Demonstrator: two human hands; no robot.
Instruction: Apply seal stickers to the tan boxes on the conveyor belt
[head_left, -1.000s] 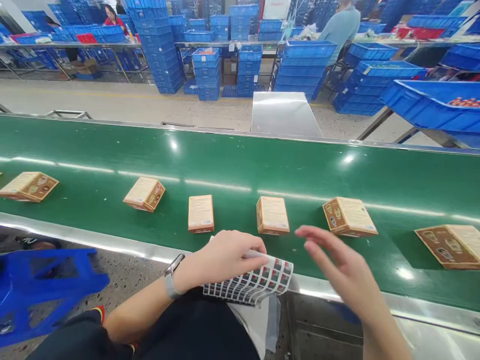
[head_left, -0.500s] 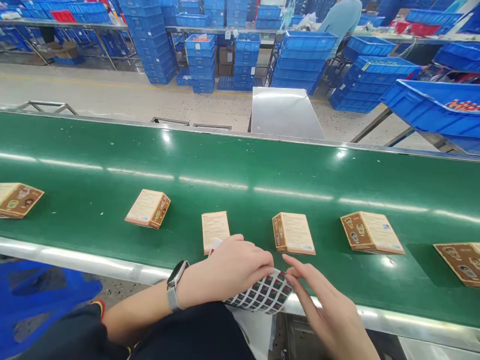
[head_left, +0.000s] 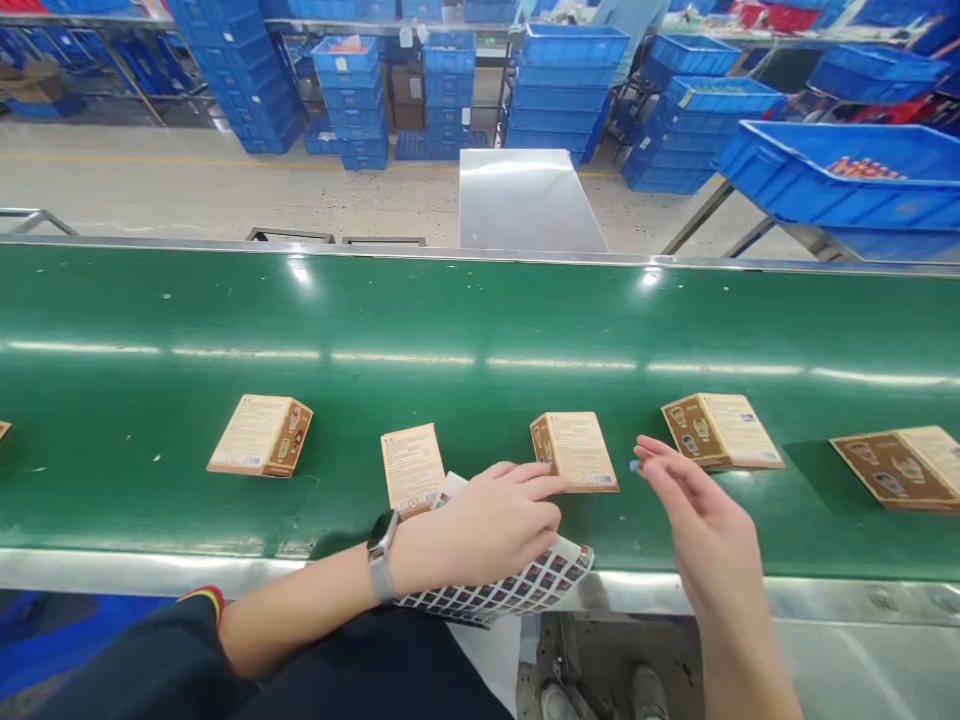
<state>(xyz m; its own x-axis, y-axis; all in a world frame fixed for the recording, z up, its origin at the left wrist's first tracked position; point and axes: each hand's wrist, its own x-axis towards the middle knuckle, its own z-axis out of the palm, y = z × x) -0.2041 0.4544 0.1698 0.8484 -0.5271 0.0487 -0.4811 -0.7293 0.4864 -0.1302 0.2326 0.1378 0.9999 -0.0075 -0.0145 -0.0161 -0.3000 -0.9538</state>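
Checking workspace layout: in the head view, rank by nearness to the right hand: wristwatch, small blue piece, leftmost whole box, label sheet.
From the right hand, nearest first:
1. Small blue piece: at its fingertips.
2. Label sheet: to its left, under the left hand.
3. Wristwatch: farther left, on the left wrist.
4. Leftmost whole box: farthest left, on the belt.

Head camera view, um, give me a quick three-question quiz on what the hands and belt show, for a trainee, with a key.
1. True or false: the watch is on the right wrist.
2. The left hand holds:
A. a roll of tape
B. a grid-printed sheet
C. a screwdriver
3. Fill in: the right hand has a small, ___ piece at its fingertips, above the green belt.

Key:
1. False; it is on the left.
2. B
3. bluish
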